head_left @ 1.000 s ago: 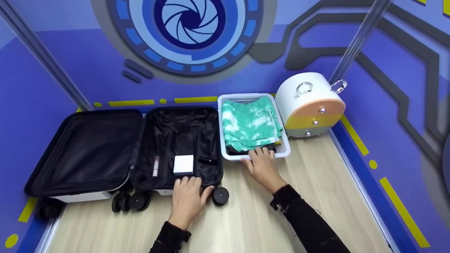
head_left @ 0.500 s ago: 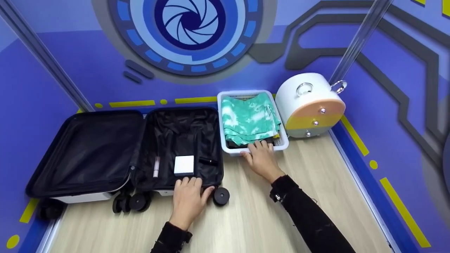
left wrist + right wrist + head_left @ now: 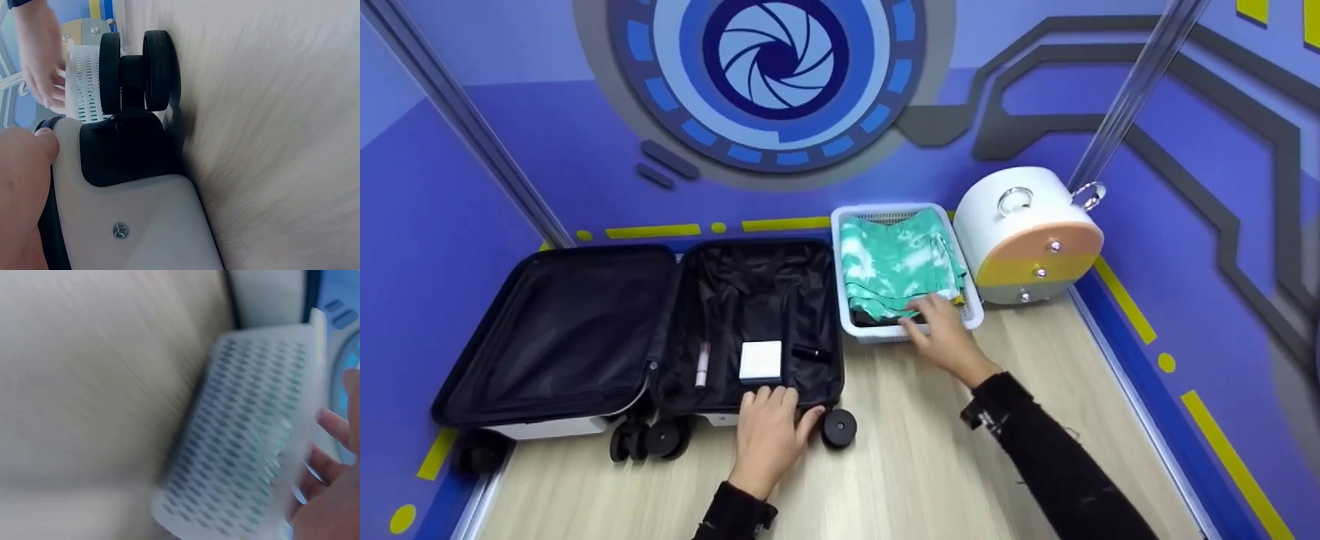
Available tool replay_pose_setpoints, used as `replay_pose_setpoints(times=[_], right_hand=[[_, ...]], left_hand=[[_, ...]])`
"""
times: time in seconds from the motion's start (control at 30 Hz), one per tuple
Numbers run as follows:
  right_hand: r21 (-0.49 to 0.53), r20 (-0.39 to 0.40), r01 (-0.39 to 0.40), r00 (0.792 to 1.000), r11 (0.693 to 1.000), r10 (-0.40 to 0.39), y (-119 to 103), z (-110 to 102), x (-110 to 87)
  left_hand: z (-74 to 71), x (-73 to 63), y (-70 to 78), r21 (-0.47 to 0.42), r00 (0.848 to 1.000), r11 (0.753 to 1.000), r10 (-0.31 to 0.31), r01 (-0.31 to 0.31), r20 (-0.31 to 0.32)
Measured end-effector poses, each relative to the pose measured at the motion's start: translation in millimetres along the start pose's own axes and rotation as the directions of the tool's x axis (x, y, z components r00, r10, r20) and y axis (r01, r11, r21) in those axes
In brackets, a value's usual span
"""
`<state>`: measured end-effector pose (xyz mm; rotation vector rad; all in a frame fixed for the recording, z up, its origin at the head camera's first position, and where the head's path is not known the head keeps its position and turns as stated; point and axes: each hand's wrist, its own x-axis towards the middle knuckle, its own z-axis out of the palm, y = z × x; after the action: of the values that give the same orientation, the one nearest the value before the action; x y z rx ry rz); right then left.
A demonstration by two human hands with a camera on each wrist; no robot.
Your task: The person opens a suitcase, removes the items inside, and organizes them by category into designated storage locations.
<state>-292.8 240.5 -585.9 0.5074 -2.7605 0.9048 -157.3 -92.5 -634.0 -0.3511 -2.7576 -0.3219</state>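
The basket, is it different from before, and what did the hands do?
The basket slid a little back, toward the wall behind it. The right hand, which was holding its front edge, seems to have let go; its fingers are now loosely bent over that edge. The suitcase, the left hand on its edge and the white box stayed put.

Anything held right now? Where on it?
Left hand rests on the near rim of the suitcase; can't tell if it grips. Right hand holds nothing, fingers parted.
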Motion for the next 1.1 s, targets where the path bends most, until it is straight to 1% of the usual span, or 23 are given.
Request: replay_pose_setpoints(times=[0.1,0.17,0.23,0.3,0.37,0.4,0.47,0.5,0.6,0.67,0.73,0.8,0.87,1.1], right_hand=[[-0.012,-0.124,0.043,0.991,0.999,-0.044,3.4,-44.0,18.1],[-0.057,-0.222,0.058,0.973,0.997,-0.07,8.7,-76.0,35.5],[-0.084,-0.299,0.037,0.952,0.996,-0.061,16.3,-108.3,53.9],[-0.078,-0.345,-0.03,0.938,0.996,0.001,24.9,-137.4,70.2],[-0.064,-0.362,-0.1,0.93,0.993,0.07,35.0,-160.9,83.4],[-0.056,-0.355,-0.137,0.928,0.989,0.108,39.9,-170.5,88.3],[-0.066,-0.314,-0.195,0.935,0.979,0.165,50.8,-185.7,96.3],[-0.084,-0.277,-0.212,0.943,0.974,0.181,55.4,-191.8,99.5],[-0.154,-0.148,-0.202,0.973,0.967,0.179,64.1,-203.8,108.1],[-0.209,-0.076,-0.177,0.983,0.962,0.165,65.6,-206.9,112.2],[-0.265,-0.035,-0.149,0.989,0.953,0.145,64.8,-206.8,115.5],[-0.302,-0.017,-0.144,0.989,0.942,0.146,65.6,-205.3,118.5],[-0.317,-0.011,-0.144,0.989,0.938,0.148,67.9,-203.2,120.9],[-0.323,-0.012,-0.157,0.987,0.933,0.162,76.2,-201.4,122.3]], left_hand=[[0.1,0.3,0.6,0.001,1.0,1.0,0.0,0.0,0.0],[0.3,-0.1,0.8,0.001,1.0,1.0,-0.005,0.005,0.002],[1.1,0.0,0.6,-0.003,1.0,1.0,-0.007,0.007,0.001],[1.7,-0.3,0.6,-0.006,1.0,1.0,-0.01,0.01,0.002],[2.5,-0.8,0.5,-0.006,1.0,1.0,-0.012,0.012,0.002],[2.4,-1.2,0.6,-0.005,1.0,1.0,-0.012,0.012,0.001],[1.9,-1.6,0.5,-0.005,1.0,1.0,-0.013,0.013,-0.001],[1.4,-1.5,0.6,-0.005,1.0,1.0,-0.013,0.013,0.0],[-0.5,0.6,1.1,-0.008,1.0,1.0,-0.011,0.011,-0.002],[-1.2,2.0,1.0,-0.007,1.0,1.0,-0.009,0.009,-0.002],[-1.3,2.4,1.3,-0.005,1.0,1.0,-0.01,0.01,-0.001],[-0.4,1.8,1.2,-0.004,1.0,1.0,-0.012,0.012,0.0],[0.0,0.8,0.9,-0.003,1.0,1.0,-0.018,0.018,0.004],[1.1,0.1,0.3,-0.004,1.0,1.0,-0.017,0.017,-0.002]])
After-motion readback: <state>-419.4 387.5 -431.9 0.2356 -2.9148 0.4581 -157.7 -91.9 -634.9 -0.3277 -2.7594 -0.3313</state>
